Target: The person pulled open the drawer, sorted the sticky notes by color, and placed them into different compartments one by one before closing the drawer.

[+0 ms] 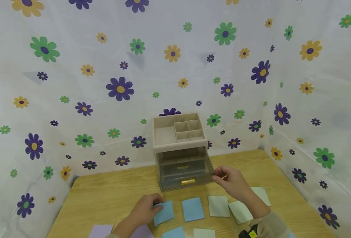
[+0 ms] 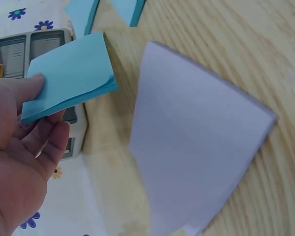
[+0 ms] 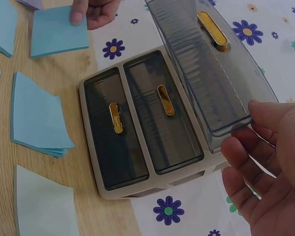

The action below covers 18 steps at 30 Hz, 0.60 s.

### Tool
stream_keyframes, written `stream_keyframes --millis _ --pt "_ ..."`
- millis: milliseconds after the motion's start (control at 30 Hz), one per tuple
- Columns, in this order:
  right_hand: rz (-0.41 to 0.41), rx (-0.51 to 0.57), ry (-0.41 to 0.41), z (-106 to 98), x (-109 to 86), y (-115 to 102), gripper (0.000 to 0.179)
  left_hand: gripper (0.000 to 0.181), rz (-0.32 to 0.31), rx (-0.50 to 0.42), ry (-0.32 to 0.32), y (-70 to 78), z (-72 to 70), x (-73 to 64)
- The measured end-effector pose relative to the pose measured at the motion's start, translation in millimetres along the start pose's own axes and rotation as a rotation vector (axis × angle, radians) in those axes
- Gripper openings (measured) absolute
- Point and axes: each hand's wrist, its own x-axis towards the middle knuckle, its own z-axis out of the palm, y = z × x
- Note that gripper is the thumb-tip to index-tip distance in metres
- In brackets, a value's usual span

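My left hand (image 1: 144,209) pinches a pad of blue sticky notes (image 1: 164,214), held up off the table in the left wrist view, thumb on top and fingers beneath. At the back stands a beige desktop organizer (image 1: 179,145) with an open-topped tray of compartments. Its top drawer (image 1: 175,185), clear grey with a gold handle (image 1: 188,181), is pulled out, and no contents show in it. With thumb and fingers my right hand (image 1: 234,184) grips this drawer's front right corner. Two lower drawers (image 3: 164,118) are closed in the right wrist view.
More blue pads (image 1: 193,209) and several pale green pads (image 1: 219,206) lie on the wooden table (image 1: 109,188) in front of the organizer. Purple pads (image 2: 201,132) lie at the near left. A flower-patterned white sheet (image 1: 151,76) hangs behind and at the sides.
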Motion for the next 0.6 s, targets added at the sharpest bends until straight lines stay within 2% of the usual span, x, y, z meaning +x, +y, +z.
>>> stream_keyframes --millis 167,333,467,600 --pt "-0.002 -0.018 0.0 0.1 0.9 0.2 0.008 0.008 0.008 -0.008 0.018 6.7 -9.1 -3.8" --pt "-0.021 -0.027 0.002 -0.9 0.8 1.3 0.008 0.008 -0.001 -0.025 -0.006 17.2 -23.2 -7.7" --pt "-0.024 -0.02 0.003 -0.5 0.1 3.0 0.008 0.007 0.01 -0.043 -0.042 33.2 -37.3 -13.7" --pt "-0.038 -0.006 0.008 2.7 0.2 6.9 0.009 0.008 0.044 -0.031 -0.059 56.0 -52.6 -20.6"
